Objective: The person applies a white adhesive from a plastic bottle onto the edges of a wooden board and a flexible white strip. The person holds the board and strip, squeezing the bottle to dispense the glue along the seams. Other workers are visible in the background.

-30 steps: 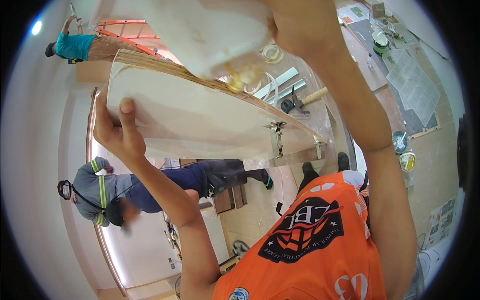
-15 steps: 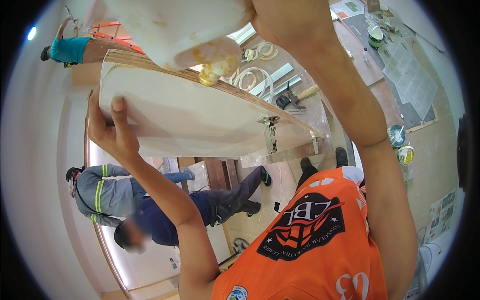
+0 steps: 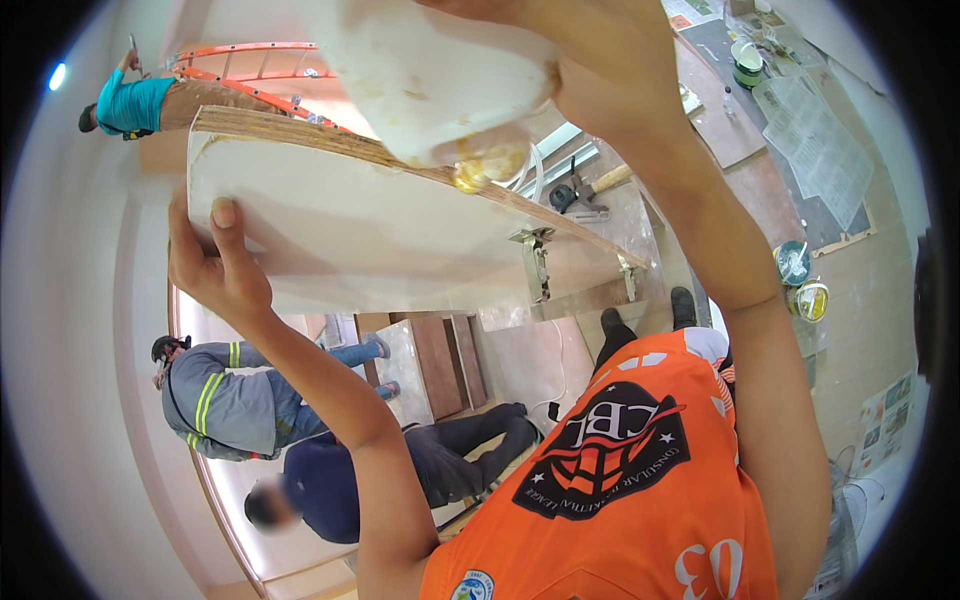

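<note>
My left hand [image 3: 222,275] grips the left end of a white-faced plywood panel [image 3: 370,225], thumb on its face and fingers behind it. In my right hand [image 3: 625,85] is a white plastic bottle [image 3: 435,75], stained with yellowish smears and tipped over the panel's raw upper edge. Its tip, coated in yellow glue-like stuff [image 3: 470,175], is at that edge; whether it touches I cannot tell. Part of my right fingers is cut off by the frame's top. Metal hinges [image 3: 536,262] are fixed to the panel's face toward its far right end.
Beyond the panel lie a tape measure [image 3: 563,197] and a wooden-handled hammer [image 3: 610,180]. Paint tubs [image 3: 808,299] stand on the floor at right. An orange ladder [image 3: 250,80] and a person in teal [image 3: 135,103] are at upper left; two people [image 3: 320,485] are at lower left.
My right hand and the bottle have moved right along the panel's edge. The panel and left hand have shifted slightly left. The person in navy has moved lower in view.
</note>
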### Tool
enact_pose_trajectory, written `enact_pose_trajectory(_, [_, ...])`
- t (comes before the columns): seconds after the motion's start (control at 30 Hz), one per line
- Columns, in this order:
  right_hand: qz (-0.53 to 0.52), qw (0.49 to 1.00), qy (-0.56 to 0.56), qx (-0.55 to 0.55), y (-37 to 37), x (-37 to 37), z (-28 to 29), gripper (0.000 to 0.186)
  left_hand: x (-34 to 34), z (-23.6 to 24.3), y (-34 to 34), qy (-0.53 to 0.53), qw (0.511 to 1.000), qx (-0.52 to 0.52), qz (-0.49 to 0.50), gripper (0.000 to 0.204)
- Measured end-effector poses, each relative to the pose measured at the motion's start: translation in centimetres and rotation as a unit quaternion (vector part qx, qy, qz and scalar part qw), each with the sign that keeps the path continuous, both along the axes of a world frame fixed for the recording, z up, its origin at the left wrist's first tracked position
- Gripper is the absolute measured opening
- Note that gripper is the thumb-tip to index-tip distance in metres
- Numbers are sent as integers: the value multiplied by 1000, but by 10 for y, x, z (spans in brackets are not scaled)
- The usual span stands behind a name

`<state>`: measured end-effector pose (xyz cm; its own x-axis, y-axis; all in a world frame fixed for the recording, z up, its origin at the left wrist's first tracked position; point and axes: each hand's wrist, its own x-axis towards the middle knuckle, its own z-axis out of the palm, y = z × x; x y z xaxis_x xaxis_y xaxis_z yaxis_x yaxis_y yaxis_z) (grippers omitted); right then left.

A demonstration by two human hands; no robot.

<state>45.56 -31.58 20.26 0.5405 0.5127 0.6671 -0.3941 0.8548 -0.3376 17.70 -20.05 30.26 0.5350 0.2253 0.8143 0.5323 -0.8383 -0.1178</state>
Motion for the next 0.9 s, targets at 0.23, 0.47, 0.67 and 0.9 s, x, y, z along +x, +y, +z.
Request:
enact_pose_trajectory(0.23, [-91, 992, -73, 39, 14, -2, 3, 80, -3, -2, 1, 5, 1000, 14, 0, 55])
enact_pose_trajectory(0.47, [-4, 996, 11, -87, -1, -3, -54, 86, -4, -3, -2, -1, 1000, -6, -2, 57])
enact_pose_trajectory(0.67, [-38, 998, -39, 10, 6, 5, -26, 87, -3, -2, 0, 5, 1000, 18, -8, 56])
enact_pose_trajectory(0.9, [-37, 998, -38, -40, -3, 0, -37, 83, -3, -3, 0, -1, 1000, 14, -7, 55])
